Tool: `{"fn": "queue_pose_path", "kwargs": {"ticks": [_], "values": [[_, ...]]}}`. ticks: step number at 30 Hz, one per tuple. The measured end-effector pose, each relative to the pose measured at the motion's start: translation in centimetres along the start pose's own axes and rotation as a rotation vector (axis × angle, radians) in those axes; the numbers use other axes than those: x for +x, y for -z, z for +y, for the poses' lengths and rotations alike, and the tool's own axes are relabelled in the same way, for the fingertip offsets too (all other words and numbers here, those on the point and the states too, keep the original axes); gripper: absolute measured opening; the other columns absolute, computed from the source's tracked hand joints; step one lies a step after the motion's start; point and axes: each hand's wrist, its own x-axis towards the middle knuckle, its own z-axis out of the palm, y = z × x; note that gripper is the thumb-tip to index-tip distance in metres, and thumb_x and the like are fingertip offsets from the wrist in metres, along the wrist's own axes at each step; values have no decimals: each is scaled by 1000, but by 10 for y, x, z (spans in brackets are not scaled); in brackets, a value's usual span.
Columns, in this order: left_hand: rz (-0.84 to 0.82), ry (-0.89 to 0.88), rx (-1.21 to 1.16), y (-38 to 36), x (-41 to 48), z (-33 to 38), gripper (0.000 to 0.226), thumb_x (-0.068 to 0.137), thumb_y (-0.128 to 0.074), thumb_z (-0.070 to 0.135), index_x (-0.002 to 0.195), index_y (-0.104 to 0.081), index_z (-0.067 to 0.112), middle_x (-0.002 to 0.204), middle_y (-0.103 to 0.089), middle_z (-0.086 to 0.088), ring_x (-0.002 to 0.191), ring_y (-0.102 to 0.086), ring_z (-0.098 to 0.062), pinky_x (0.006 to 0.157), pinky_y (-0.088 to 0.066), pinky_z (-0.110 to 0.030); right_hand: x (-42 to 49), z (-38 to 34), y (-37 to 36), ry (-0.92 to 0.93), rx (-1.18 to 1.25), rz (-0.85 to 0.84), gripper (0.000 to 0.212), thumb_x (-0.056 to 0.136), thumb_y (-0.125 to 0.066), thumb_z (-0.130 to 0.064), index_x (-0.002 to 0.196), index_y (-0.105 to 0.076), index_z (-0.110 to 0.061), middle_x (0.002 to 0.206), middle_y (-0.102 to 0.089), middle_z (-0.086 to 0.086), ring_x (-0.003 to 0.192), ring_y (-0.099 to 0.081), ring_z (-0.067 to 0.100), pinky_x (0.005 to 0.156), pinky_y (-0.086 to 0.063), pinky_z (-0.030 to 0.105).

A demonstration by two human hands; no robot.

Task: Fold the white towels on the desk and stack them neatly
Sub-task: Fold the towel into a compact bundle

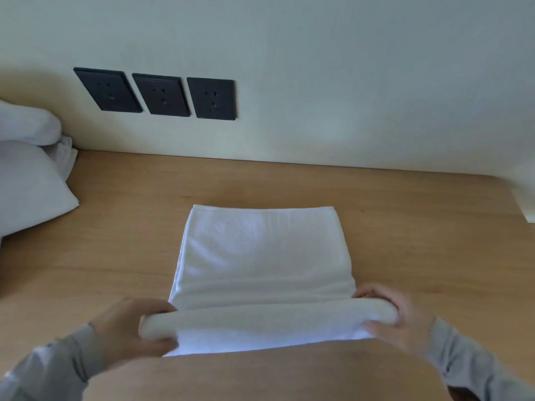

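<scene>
A white towel (260, 250) lies flat as a long strip on the wooden desk (405, 241), running away from me toward the wall. Its near end is curled up into a thick roll or fold across the strip's width. My left hand (136, 322) grips the left end of that rolled edge, and my right hand (396, 316) grips the right end. More white towels (29, 175) are heaped at the desk's far left; one there looks rolled.
Three black wall sockets (162, 95) sit on the pale wall behind the desk. A pale object (525, 195) shows at the right edge, cut off by the frame. Grey sleeves cover both my forearms.
</scene>
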Motion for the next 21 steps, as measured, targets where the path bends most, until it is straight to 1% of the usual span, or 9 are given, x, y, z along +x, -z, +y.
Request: {"fn": "queue_pose_path", "kwargs": {"ticks": [2, 5, 7, 8, 10, 11, 13, 16, 21], "values": [[1, -16, -126, 23, 17, 9, 41, 48, -71, 49, 85, -69, 32, 81, -70, 4, 70, -63, -3, 64, -49, -18, 20, -8, 16, -6, 146, 93, 33, 62, -79, -19, 92, -64, -18, 84, -67, 0, 75, -63, 8, 65, -52, 21], [189, 7, -344, 39, 59, 22, 40, 57, -69, 43, 83, -65, 13, 73, -65, -5, 67, -60, -6, 57, -47, -15, 62, -14, 20, -95, 335, 367, 18, 76, -75, -4, 85, -61, -10, 77, -63, 2, 65, -62, 3, 57, -49, 16], [330, 126, -461, 39, 94, 24, 40, 69, -62, 48, 77, -60, 8, 72, -59, -7, 69, -57, -19, 58, -47, -21, 94, -20, 14, -212, 471, 514, 9, 84, -69, -19, 85, -61, -16, 79, -64, 0, 70, -62, 12, 57, -49, 24], [374, 199, -527, 37, 111, 21, 46, 76, -60, 53, 78, -59, 6, 75, -59, -11, 73, -57, -27, 65, -47, -28, 110, -21, 10, -269, 482, 572, 11, 85, -67, -28, 82, -59, -22, 79, -62, -4, 70, -60, 12, 56, -46, 24], [439, 407, -543, 29, 140, 13, 54, 89, -45, 55, 97, -61, 5, 102, -61, -22, 97, -57, -34, 86, -42, -39, 139, -19, 3, -334, 419, 645, 18, 86, -63, -41, 80, -52, -28, 77, -53, -15, 66, -50, 2, 54, -38, 16], [447, 527, -473, 24, 150, 8, 60, 89, -43, 56, 111, -59, 3, 117, -58, -25, 108, -54, -35, 91, -38, -39, 150, -16, -1, -351, 381, 650, 18, 87, -61, -44, 85, -50, -29, 78, -51, -15, 67, -48, -1, 54, -36, 14], [469, 679, -354, 13, 162, -2, 74, 83, -51, 59, 124, -51, -3, 127, -52, -26, 112, -51, -37, 85, -34, -36, 167, -5, -7, -386, 329, 610, 28, 87, -59, -47, 98, -51, -23, 83, -55, -7, 71, -52, 7, 58, -39, 18], [524, 643, -274, 2, 171, -14, 67, 83, -56, 56, 117, -56, -2, 118, -58, -25, 104, -53, -37, 82, -36, -36, 185, 13, -12, -476, 219, 549, 44, 87, -57, -49, 112, -53, -13, 99, -58, 6, 86, -54, 24, 78, -41, 30], [620, 618, -153, -9, 178, -19, 62, 82, -51, 63, 95, -58, 3, 89, -59, -22, 96, -52, -41, 73, -32, -36, 200, 26, -18, -538, -1, 524, 54, 89, -48, -55, 114, -50, -7, 102, -61, 12, 96, -58, 33, 85, -45, 39]]}}
